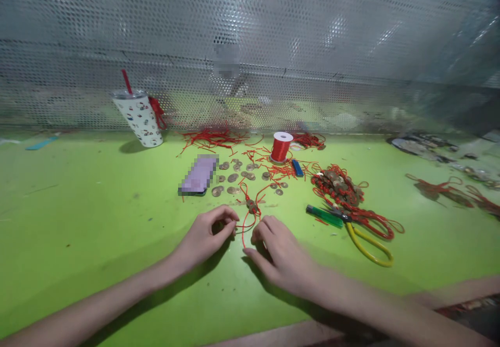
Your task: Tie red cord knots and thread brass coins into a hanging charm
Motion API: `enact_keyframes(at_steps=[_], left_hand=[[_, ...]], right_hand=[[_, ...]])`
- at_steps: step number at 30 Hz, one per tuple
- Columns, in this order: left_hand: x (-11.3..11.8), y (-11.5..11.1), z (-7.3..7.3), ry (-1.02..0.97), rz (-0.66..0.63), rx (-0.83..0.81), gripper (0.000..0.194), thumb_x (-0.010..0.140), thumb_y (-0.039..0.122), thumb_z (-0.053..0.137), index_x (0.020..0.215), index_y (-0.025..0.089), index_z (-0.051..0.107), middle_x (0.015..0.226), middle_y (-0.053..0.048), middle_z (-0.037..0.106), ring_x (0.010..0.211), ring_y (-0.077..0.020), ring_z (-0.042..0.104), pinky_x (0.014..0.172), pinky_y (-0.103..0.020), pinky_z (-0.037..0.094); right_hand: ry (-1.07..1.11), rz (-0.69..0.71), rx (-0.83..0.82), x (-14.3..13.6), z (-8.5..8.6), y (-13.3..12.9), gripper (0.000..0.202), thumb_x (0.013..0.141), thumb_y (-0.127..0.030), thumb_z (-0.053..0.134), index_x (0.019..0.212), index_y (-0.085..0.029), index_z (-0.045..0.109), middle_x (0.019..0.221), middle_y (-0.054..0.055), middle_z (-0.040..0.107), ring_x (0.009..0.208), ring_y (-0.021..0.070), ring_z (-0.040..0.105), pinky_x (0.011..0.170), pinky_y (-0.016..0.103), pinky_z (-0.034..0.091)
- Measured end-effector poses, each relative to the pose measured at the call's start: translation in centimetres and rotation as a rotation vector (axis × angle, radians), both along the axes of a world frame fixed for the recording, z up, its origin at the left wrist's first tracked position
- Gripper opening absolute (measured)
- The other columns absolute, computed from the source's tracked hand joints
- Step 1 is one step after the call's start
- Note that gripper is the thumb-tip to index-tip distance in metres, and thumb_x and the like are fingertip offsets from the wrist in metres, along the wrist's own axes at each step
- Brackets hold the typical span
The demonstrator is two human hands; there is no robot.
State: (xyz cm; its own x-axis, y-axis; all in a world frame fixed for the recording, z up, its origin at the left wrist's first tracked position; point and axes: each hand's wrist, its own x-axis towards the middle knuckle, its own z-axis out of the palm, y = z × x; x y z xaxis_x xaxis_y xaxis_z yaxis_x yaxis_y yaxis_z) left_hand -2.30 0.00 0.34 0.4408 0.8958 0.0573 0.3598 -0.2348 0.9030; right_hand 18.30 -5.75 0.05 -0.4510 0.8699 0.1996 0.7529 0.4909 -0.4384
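Observation:
A coin point(252, 206) with red cord knotted around it lies on the green table in front of me. Thin red cord ends trail from it toward both hands. The thumb and index finger of my left hand point(213, 230) are pinched together on one red cord point(245, 226). On the other side, my right hand point(283, 253) has its fingers curled and its thumb apart from them. That thumb tip touches the lower end of a cord curve; what lies beneath the curled fingers is hidden. Loose coins point(233, 190) are scattered just beyond the knotted piece.
Scissors point(369, 243) with red and yellow handles and a green cutter point(326, 217) lie right, near a heap of corded coins point(339, 185). Farther back are a red cord spool point(281, 148), blue lighter point(297, 168), phone point(200, 175) and tumbler point(139, 120). Perforated metal panel point(187, 34) rises behind.

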Motion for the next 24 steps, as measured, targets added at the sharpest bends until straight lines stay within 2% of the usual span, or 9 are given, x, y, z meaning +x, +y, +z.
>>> enact_keyframes(at_steps=[3,8,12,15,19,24], left_hand=[[0.0,-0.1,0.0,-0.009,0.012,0.018,0.014,0.089,0.030,0.057,0.087,0.018,0.063,0.075,-0.004,0.069,0.071,-0.0185,0.066,0.068,-0.031,0.051],[0.0,0.1,-0.6,-0.028,0.053,0.041,0.012,0.085,0.029,0.063,0.088,0.018,0.068,0.083,-0.005,0.074,0.077,-0.0190,0.069,0.073,-0.031,0.055],[0.0,0.4,-0.7,-0.056,0.086,0.023,0.014,0.084,0.030,0.065,0.088,0.018,0.069,0.083,-0.005,0.075,0.077,-0.0191,0.070,0.074,-0.032,0.057],[0.0,0.3,-0.2,-0.095,0.070,-0.017,0.014,0.083,0.030,0.067,0.088,0.017,0.070,0.084,-0.006,0.076,0.077,-0.0195,0.071,0.075,-0.032,0.059],[0.0,0.0,0.4,-0.160,0.010,-0.094,0.016,0.083,0.030,0.070,0.093,0.018,0.068,0.087,-0.007,0.077,0.080,-0.0204,0.073,0.078,-0.035,0.060],[0.1,-0.4,-0.2,-0.157,-0.071,-0.092,0.025,0.085,0.029,0.071,0.106,0.019,0.063,0.090,-0.007,0.080,0.087,-0.0213,0.076,0.087,-0.038,0.059]], right_hand=[[-0.081,0.008,0.053,-0.7,-0.1,-0.3,0.026,0.096,-0.040,0.055,0.100,-0.014,0.057,0.099,0.014,0.061,0.089,0.0274,0.054,0.081,0.044,0.049],[-0.137,-0.028,0.131,-1.4,-1.1,-0.2,0.017,0.098,-0.027,0.048,0.096,-0.014,0.058,0.093,0.012,0.062,0.080,0.0248,0.054,0.075,0.041,0.048],[-0.103,-0.015,0.147,-1.2,-1.7,0.2,0.018,0.100,-0.021,0.042,0.093,-0.014,0.058,0.089,0.011,0.062,0.077,0.0230,0.053,0.072,0.038,0.047],[-0.038,-0.025,0.135,-0.8,-1.7,0.7,0.021,0.101,-0.022,0.039,0.091,-0.015,0.056,0.087,0.011,0.062,0.075,0.0221,0.052,0.069,0.036,0.045],[0.144,-0.089,0.039,-0.1,-1.2,1.7,0.017,0.100,-0.023,0.043,0.089,-0.017,0.055,0.081,0.008,0.062,0.071,0.0200,0.053,0.066,0.033,0.044],[0.362,-0.058,0.004,0.3,-0.8,1.9,0.007,0.096,-0.017,0.051,0.099,-0.018,0.057,0.091,0.008,0.069,0.079,0.0204,0.059,0.073,0.035,0.047]])
